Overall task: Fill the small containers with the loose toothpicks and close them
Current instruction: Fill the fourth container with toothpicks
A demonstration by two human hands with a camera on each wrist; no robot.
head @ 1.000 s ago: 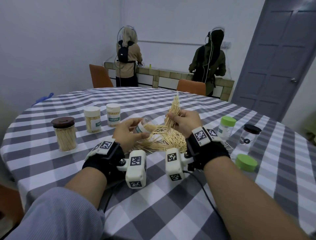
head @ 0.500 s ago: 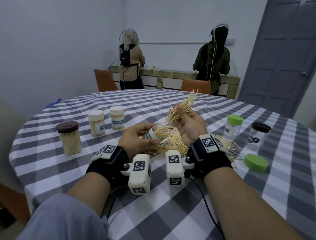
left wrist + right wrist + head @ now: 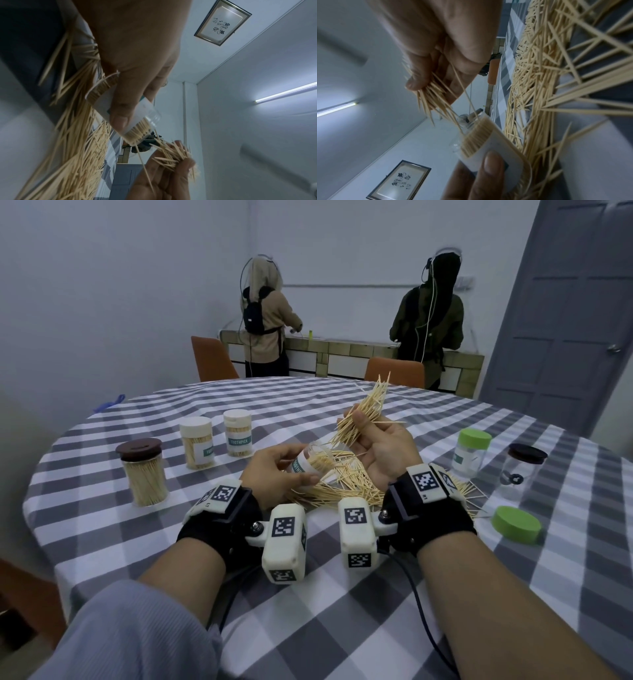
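Above the heap of loose toothpicks [image 3: 342,484] in the middle of the checked table [image 3: 308,594], the left hand [image 3: 277,474] grips a small clear container [image 3: 310,463], its fingers and thumb curled round the labelled wall. The container is tilted, its open mouth turned toward the right hand [image 3: 383,450], and it is already partly packed with toothpicks — the wrist views show them standing side by side inside, their ends near the rim. The right hand, raised just beside that mouth, pinches a bundle of toothpicks [image 3: 366,412] between thumb and fingers; the bundle fans out above the fingers, and its lower tips point down at the container's opening, with one or two sticks reaching the rim.

On the left part of the table stand three filled, closed containers: a brown-lidded jar [image 3: 142,470] nearest the edge and two white-capped tubs [image 3: 197,441] [image 3: 237,433] beyond it. To the right stand a clear jar with a green lid [image 3: 471,451] and a clear jar with a dark lid [image 3: 520,467], both nearly bare of toothpicks as far as can be seen. A loose green lid [image 3: 515,523] lies flat on the cloth near the right wrist — close to stray toothpicks at the heap's edge.

At the far wall two people [image 3: 267,316] [image 3: 428,320] stand with their backs turned at a counter [image 3: 359,357].
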